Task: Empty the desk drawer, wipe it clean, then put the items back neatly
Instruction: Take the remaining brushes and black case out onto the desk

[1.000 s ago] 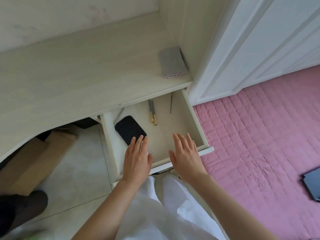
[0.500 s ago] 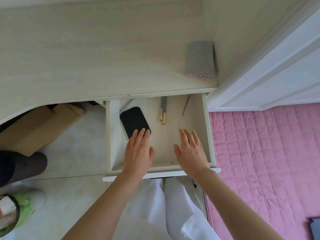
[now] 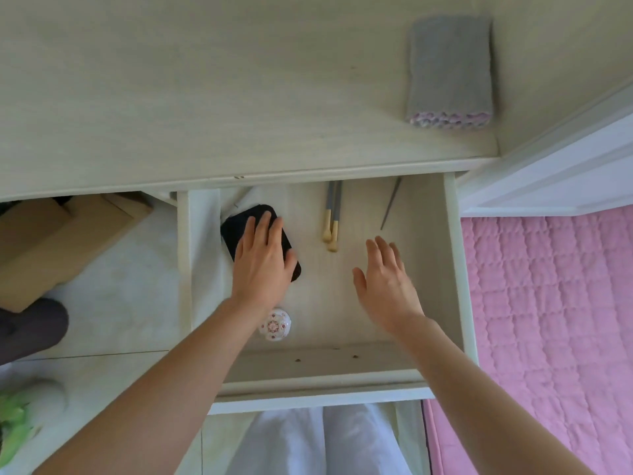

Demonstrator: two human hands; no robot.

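The drawer [image 3: 459, 269] stands pulled out from under the bench [image 3: 205, 97]. Nearest inside it, close to the front wall, sits a small round white knob-like object with a red floral pattern [image 3: 275, 325], just beside the left forearm. The left hand [image 3: 262, 265] lies palm down on a black rectangular pad [image 3: 239, 228] at the left of the drawer; its fingers [image 3: 265, 228] are straight and slightly spread, resting on the pad. The right hand [image 3: 387, 286] hovers over the bare drawer floor at the right, fingers extended and close together, holding nothing. Farther in, two grey-handled tools with cream tips [image 3: 331, 221] lie side by side at centre. A thin grey pointed rod [image 3: 390, 204] lies to their right. On the bench, far right, rests a folded grey cloth [image 3: 450, 70].
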